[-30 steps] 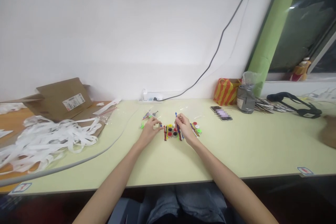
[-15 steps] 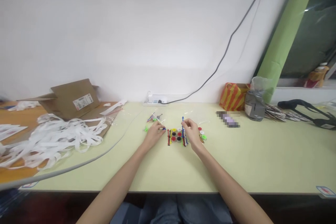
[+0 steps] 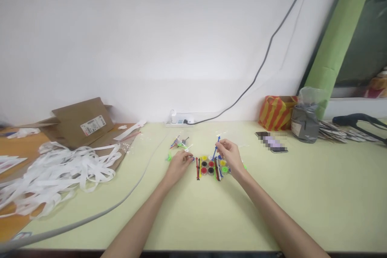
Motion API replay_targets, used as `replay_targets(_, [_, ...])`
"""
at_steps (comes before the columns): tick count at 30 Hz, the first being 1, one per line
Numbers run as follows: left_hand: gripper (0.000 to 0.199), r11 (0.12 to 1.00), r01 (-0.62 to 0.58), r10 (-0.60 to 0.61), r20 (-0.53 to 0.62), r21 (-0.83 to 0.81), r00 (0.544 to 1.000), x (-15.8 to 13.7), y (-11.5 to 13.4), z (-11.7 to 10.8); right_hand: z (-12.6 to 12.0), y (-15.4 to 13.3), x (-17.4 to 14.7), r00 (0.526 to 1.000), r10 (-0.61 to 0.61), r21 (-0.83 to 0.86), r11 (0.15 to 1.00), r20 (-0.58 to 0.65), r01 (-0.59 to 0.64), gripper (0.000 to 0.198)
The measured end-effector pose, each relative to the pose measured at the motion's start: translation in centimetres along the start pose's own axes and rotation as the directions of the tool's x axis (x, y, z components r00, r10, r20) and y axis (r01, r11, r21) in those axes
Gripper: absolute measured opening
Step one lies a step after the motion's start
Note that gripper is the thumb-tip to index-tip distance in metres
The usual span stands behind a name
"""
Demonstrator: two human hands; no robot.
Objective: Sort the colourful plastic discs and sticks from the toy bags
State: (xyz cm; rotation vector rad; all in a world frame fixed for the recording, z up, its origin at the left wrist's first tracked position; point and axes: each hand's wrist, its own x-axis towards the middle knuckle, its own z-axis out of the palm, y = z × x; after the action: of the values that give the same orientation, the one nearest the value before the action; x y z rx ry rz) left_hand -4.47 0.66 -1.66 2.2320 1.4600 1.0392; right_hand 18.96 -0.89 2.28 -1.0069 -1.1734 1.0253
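Between the thumb and fingers of my right hand point(image 3: 232, 156) is a blue plastic arrow point(image 3: 215, 150), tilted with its point up, above the small parts on the table. The fingers of my left hand point(image 3: 179, 165) are pinched on a small blue disc point(image 3: 192, 159), mostly hidden by the fingertips. Between the hands lie coloured round discs point(image 3: 211, 164) in rows. Red, black and yellow arrows point(image 3: 197, 168) are lined up left of them, and a bunch of mixed arrows point(image 3: 217, 169) lies on their right. More discs are partly covered by my right hand.
Loose arrows point(image 3: 180, 142) lie behind my left hand. A grey cable point(image 3: 127, 199) crosses the table at left, by white ribbon strips point(image 3: 69, 173) and a cardboard box point(image 3: 83, 123). A power strip point(image 3: 181, 120), phone point(image 3: 272, 143) and striped bag point(image 3: 275, 113) stand or lie farther back.
The blue arrow has gone from nearly upright to leaning right at the top, and my right hand has turned with it. My left hand keeps its pinch. The whole view has shifted slightly.
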Motion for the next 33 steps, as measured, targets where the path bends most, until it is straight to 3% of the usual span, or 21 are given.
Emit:
replay_targets(6, [0.031,0.988,0.041,-0.028,0.083,-0.152,0.996,0.5,-0.6,0.0,2.2,-0.8,1.4,0.976,0.034,-0.042,0.999,0.214,-0.025,0.032])
replay_targets(11, [0.028,0.988,0.052,-0.041,0.077,-0.146,0.996,0.5,-0.1,-0.1,3.4,-0.8,2.4,0.925,0.129,-0.308,0.951,0.358,-0.013,0.025])
replay_targets(15, [0.028,0.996,0.056,-0.054,0.03,-0.074,0.998,0.3,0.4,0.0,4.1,-0.7,2.8,0.859,0.277,-0.588,0.808,0.43,0.033,0.018])
replay_targets(18, [0.028,0.998,0.045,-0.044,0.022,-0.045,0.999,0.2,0.7,-0.1,4.7,-0.9,2.8,0.834,0.321,-0.711,0.693,0.45,0.117,0.024])
replay_targets(25, [0.03,0.994,0.095,-0.096,0.013,0.058,0.995,0.2,0.7,-0.3,5.8,-1.1,3.1,0.886,0.261,-0.878,0.401,0.384,0.262,0.018])
replay_targets(29, [0.029,0.989,0.089,-0.088,-0.015,0.119,0.996,0.2,0.6,-0.4,6.4,-0.5,3.3,0.891,0.236,-0.899,0.311,0.388,0.309,0.018])
replay_targets(33, [0.028,0.979,0.081,-0.076,-0.03,0.189,0.997,0.2,0.7,-0.4,6.9,-0.5,3.3,0.884,0.257,-0.906,0.28,0.39,0.318,0.02])
